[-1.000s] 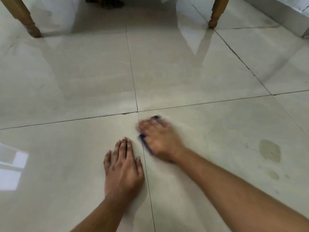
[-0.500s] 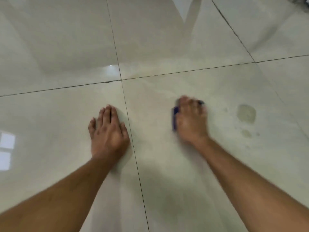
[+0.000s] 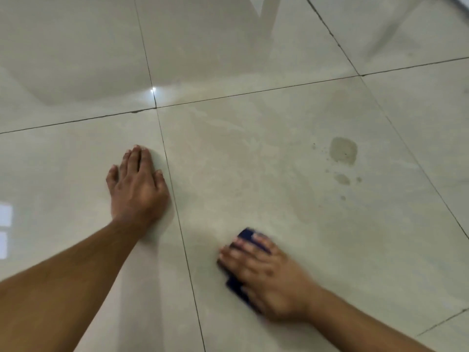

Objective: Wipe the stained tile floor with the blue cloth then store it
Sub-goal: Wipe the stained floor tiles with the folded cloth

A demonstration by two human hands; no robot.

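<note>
My right hand [image 3: 269,275] presses the blue cloth [image 3: 247,236] flat on the pale tile floor [image 3: 253,161]; only its dark blue edges show past the fingers and under the palm. The hand is blurred. A brownish stain [image 3: 343,150] with smaller spots [image 3: 342,179] below it lies on the same tile, up and to the right of the cloth. Faint wet streaks cover the tile's middle. My left hand [image 3: 137,184] rests palm down, fingers spread, on the neighbouring tile just left of the grout line.
Dark grout lines [image 3: 177,217] cross the glossy floor. A window's reflection [image 3: 5,224] shows at the left edge. A pale wall or skirting [image 3: 460,1] sits at the top right corner.
My right hand has slid the cloth toward me, down the tile and away from the stain. The view has tilted lower; the wooden furniture legs are out of frame. The left hand stays planted.
</note>
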